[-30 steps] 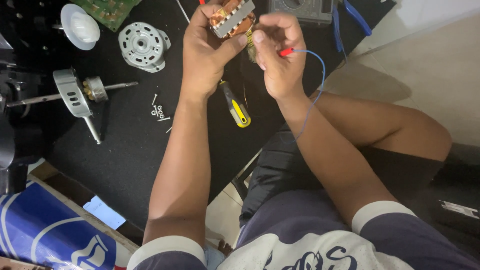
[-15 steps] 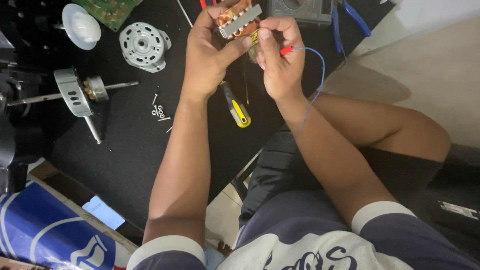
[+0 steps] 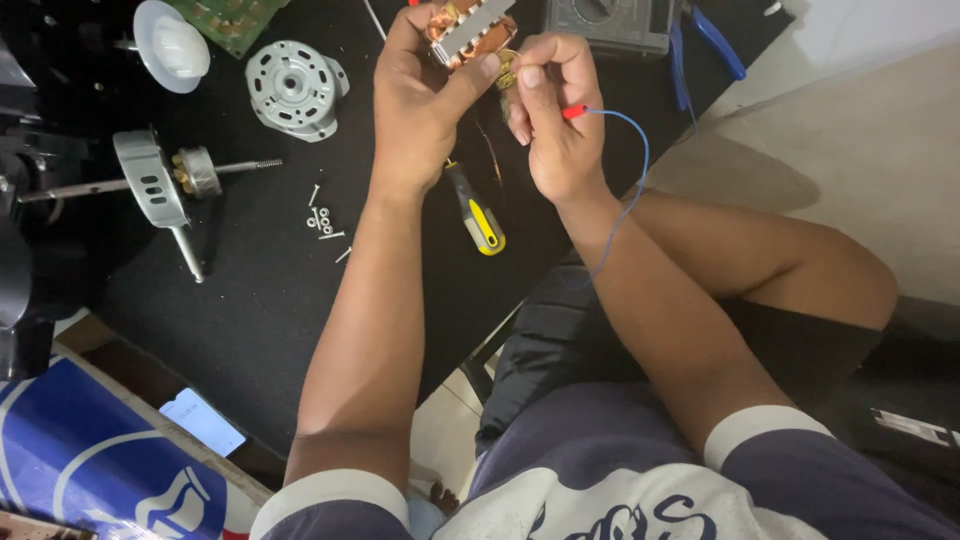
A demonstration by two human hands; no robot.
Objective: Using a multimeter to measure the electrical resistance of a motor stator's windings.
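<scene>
Head view: left hand (image 3: 420, 105) fingers pinch copper-wound stator (image 3: 470, 30) (grey laminations); right hand (image 3: 555, 125) pinches its wire

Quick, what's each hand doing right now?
Left hand: closed around the copper-wound motor stator.
Right hand: closed, pinching the blue wire by its red tip.

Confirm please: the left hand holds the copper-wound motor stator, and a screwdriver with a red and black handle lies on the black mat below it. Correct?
Not quite. In the head view the screwdriver's handle is yellow and black, not red. The left hand does hold the copper-wound stator, above the black mat.
</scene>
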